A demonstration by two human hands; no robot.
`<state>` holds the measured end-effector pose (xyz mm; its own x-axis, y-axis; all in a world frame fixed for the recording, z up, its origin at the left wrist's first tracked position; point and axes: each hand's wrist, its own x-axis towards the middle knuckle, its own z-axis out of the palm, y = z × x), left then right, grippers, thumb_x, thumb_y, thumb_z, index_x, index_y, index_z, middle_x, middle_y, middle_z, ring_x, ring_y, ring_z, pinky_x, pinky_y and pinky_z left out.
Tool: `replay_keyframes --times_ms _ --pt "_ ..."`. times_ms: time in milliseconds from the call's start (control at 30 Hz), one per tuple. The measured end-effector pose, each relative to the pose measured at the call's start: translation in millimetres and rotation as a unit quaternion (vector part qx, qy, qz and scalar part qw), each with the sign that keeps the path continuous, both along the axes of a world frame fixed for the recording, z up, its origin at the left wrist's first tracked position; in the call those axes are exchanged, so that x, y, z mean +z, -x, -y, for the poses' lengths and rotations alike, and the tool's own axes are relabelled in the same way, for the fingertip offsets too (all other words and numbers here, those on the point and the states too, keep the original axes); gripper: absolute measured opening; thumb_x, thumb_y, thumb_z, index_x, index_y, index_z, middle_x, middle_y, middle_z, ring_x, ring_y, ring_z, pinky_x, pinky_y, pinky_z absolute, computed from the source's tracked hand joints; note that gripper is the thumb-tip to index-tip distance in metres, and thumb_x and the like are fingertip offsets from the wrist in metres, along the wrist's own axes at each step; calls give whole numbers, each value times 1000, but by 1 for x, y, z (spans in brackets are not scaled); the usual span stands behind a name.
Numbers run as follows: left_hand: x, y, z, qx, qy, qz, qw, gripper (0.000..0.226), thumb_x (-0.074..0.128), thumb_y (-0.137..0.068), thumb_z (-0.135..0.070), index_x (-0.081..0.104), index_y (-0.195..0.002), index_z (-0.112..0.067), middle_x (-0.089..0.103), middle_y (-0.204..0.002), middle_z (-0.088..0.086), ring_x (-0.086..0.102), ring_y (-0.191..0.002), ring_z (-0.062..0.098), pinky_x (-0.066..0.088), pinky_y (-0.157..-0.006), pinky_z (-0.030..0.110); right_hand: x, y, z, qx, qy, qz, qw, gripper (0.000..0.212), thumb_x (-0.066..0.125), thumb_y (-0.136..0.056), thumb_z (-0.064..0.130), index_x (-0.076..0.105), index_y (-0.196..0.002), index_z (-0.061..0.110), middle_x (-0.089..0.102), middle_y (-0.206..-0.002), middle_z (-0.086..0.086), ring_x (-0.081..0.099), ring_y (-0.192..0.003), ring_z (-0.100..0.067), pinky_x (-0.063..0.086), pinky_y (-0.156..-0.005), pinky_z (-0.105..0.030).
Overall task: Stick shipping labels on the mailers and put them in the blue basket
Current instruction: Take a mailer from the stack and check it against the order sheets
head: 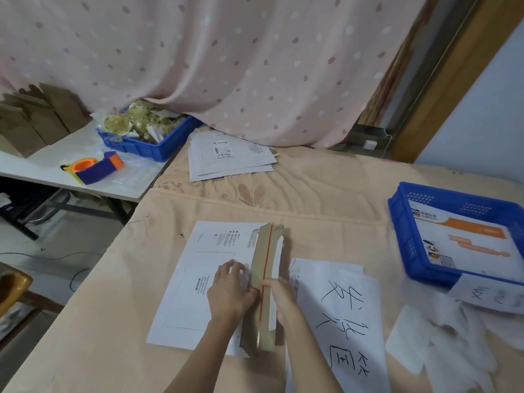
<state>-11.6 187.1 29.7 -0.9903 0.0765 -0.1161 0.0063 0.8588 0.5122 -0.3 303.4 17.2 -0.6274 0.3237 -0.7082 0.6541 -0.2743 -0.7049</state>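
Note:
A white mailer (192, 282) lies flat on the peach cloth in front of me. Its brown flap (262, 282), with a red strip along it, stands raised at the mailer's right edge. My left hand (231, 293) rests on the mailer with its fingers against the flap's left side. My right hand (283, 296) pinches the flap near the red strip. A stack of white mailers (229, 157) with a shipping label on top lies at the back. The blue basket (453, 239) at the right holds one white and orange mailer.
White sheets with black handwriting (340, 321) lie right of my hands, and crumpled white paper (453, 350) lies below the basket. On a side table at the left are a second blue basket of scraps (147, 134) and an orange and purple tape dispenser (93, 165). A pink curtain hangs behind.

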Motion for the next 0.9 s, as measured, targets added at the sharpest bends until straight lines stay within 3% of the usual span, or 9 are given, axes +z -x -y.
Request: replay_keyframes --times_ms 167,333,400,433,500,600,733,800,900 --pt "7 1 -8 -31 16 -42 999 22 51 -82 -24 58 -103 -20 67 -100 -4 62 -81 22 44 -65 28 11 3 -2 32 24 -9 999 42 58 -83 8 53 -125 7 56 -129 -7 51 -120 -28 43 -104 -45" --pt "7 0 -13 -2 11 -99 995 23 55 -83 -18 57 -106 -19 61 -102 -2 60 -84 23 40 -57 28 14 6 -6 55 41 -23 997 40 54 -84 5 53 -125 10 59 -125 -9 54 -115 -26 47 -97 -40" --pt "4 1 -19 12 3 -113 993 25 61 -76 -14 56 -101 -17 56 -104 1 54 -89 24 37 -53 29 12 4 -5 66 34 -24 997 50 54 -83 6 49 -132 10 56 -132 -8 50 -122 -26 42 -104 -43" --pt "3 4 -21 35 -1 -106 994 30 63 -71 -12 55 -99 -15 53 -107 3 51 -94 25 39 -56 31 13 2 -6 70 37 -25 997 55 54 -83 7 45 -137 10 50 -139 -7 45 -129 -26 37 -109 -43" --pt "4 10 -24 99 -28 -39 994 42 66 -64 -12 53 -103 -13 49 -119 6 47 -107 28 42 -81 36 15 -3 -7 72 47 -27 996 63 55 -85 9 36 -145 10 37 -151 -4 33 -138 -24 28 -115 -41" --pt "1 16 -25 110 -54 -14 992 54 61 -67 -7 51 -120 -10 36 -145 13 33 -134 33 31 -105 43 6 -10 -12 64 49 -28 996 64 55 -88 12 32 -147 9 28 -155 -3 26 -142 -23 23 -115 -38" --pt "-10 17 -28 -27 -82 -60 994 70 42 -81 6 35 -146 -16 21 -158 6 9 -148 27 14 -116 40 6 -11 -20 44 23 -15 999 46 54 -88 8 48 -133 5 45 -140 -4 39 -132 -26 32 -105 -33" --pt "-7 15 -30 -40 -135 -82 987 71 36 -82 12 35 -147 -16 26 -156 0 10 -148 23 7 -118 32 5 -11 -23 29 -4 3 1000 42 53 -89 4 49 -131 2 47 -131 -7 43 -127 -27 33 -96 -30" --pt "0 14 -34 -29 -179 -120 976 72 33 -79 19 44 -142 -13 38 -149 0 19 -146 21 8 -116 25 2 -13 -26 16 -49 38 998 37 54 -87 4 54 -125 2 58 -116 -11 54 -102 -25 40 -80 -27"
